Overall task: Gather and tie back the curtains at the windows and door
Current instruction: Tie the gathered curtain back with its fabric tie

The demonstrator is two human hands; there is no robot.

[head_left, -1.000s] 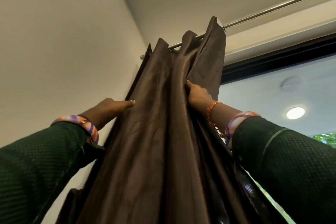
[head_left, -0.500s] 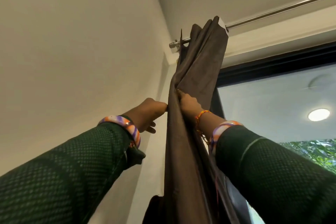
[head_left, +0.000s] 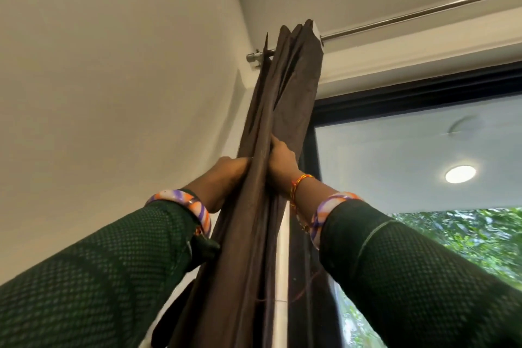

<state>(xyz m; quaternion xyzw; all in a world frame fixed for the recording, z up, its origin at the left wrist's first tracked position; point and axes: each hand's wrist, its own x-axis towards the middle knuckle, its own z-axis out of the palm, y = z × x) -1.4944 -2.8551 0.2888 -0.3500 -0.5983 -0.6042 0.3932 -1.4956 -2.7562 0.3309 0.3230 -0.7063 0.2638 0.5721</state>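
Observation:
A dark brown curtain hangs bunched into a narrow column from a metal rod, close to the rod's left end in the room's corner. My left hand grips the bundle's left side, fingers hidden in the folds. My right hand grips its right side at about the same height, fingers wrapped into the cloth. Both arms reach upward in dark green sleeves with striped bangles.
A white wall stands at the left. A black-framed glass door or window is at the right, with a reflected ceiling light and green foliage outside. A white frame strip shows beside the curtain.
The wide, spread folds have been squeezed into a tight narrow bundle. Both hands have come together around it, and the view has shifted left toward the corner.

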